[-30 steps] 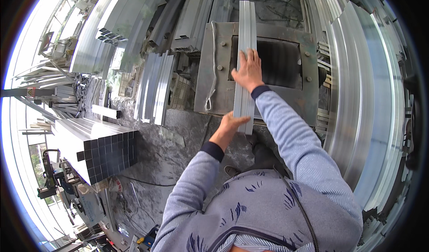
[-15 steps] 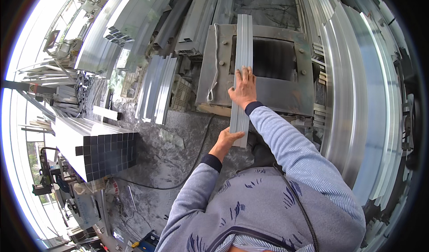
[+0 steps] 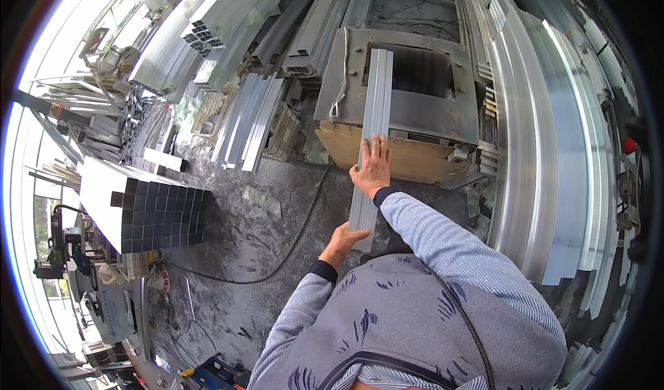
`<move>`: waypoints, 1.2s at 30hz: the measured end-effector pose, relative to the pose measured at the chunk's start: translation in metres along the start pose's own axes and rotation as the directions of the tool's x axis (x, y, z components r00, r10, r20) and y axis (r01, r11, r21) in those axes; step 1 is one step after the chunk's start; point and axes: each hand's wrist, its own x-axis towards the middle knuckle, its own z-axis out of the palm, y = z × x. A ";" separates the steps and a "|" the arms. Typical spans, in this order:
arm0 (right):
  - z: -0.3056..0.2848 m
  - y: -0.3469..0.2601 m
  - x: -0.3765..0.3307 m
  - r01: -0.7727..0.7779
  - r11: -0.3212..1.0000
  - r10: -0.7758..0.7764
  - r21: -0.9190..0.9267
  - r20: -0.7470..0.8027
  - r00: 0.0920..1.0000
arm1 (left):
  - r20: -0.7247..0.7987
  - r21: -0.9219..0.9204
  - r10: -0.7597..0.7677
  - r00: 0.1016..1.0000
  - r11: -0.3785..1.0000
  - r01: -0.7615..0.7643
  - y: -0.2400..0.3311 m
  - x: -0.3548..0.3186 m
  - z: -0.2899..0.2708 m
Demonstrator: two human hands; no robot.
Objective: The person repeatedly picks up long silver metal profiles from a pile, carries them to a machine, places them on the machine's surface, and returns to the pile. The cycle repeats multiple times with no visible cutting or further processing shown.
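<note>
Both of my hands are on a long, ribbed aluminium profile point(image 3: 380, 89) that runs away from my body, its far end over a grey metal machine point(image 3: 422, 116) with a dark rectangular opening. My left hand point(image 3: 342, 242) grips the near end from the left, thumb laid across the top. Higher up, my right hand point(image 3: 373, 165) is wrapped over the middle, its fingers on the upper face and thumb at the left edge. The underside of the profile and the fingers beneath it are hidden.
Bundled square tubes point(image 3: 155, 213) stand at the left. Several loose profiles point(image 3: 249, 123) lie beside a plastic crate point(image 3: 283, 132). Long aluminium sheets point(image 3: 529, 155) line the right side. A black cable point(image 3: 304, 231) crosses the floor, and a blue toolbox point(image 3: 218, 375) sits lower left.
The profile and both my hands have come nearer to my body. The view has shifted, so more of the machine's wooden front board shows. My grip stays the same.
</note>
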 end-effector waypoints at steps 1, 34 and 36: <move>0.001 -0.004 -0.010 0.006 1.000 -0.006 0.011 0.000 1.000 | -0.006 0.008 -0.010 1.000 1.000 0.010 -0.007 -0.008 -0.002; 0.006 0.125 0.324 -0.026 0.969 -0.013 -0.246 -0.158 0.987 | 0.018 0.043 0.069 0.997 0.997 -0.070 0.239 0.247 0.044; 0.007 0.120 0.307 -0.016 0.975 -0.016 -0.220 -0.141 0.990 | 0.023 0.062 0.094 0.995 0.993 -0.095 0.224 0.237 0.042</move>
